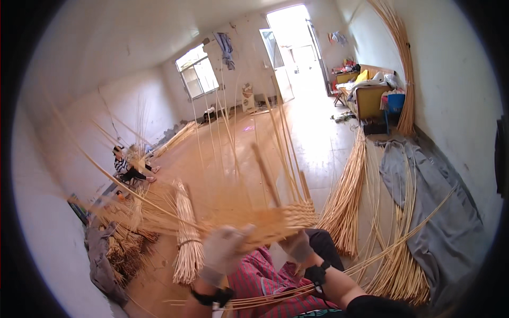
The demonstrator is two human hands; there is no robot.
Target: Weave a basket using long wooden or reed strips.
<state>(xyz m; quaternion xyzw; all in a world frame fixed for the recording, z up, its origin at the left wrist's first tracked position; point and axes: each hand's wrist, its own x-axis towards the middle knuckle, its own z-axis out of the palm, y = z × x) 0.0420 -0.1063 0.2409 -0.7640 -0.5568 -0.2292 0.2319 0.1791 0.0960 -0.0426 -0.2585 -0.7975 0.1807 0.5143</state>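
Over my lap is a partly woven wicker basket (299, 214), with long upright stakes rising from its rim. Its right end shows tight weave, while the left end is smeared by motion. At the basket's lower edge my right hand (296, 246), in a pale glove, is closed on the weave; some of its fingers are hidden behind it. My left hand (227, 249), also gloved, touches the blurred left end, its fingers too smeared to make out. Long loose rods sweep left from there. A red striped cloth (260, 278) covers my lap.
Tied wicker bundles stand left (186, 238) and right (344, 206) of me. More rods (405, 270) lie by a grey cloth (424, 201) at the right. Far left a person (130, 164) sits near the wall. A cluttered sofa (371, 98) stands beside the open doorway (299, 53).
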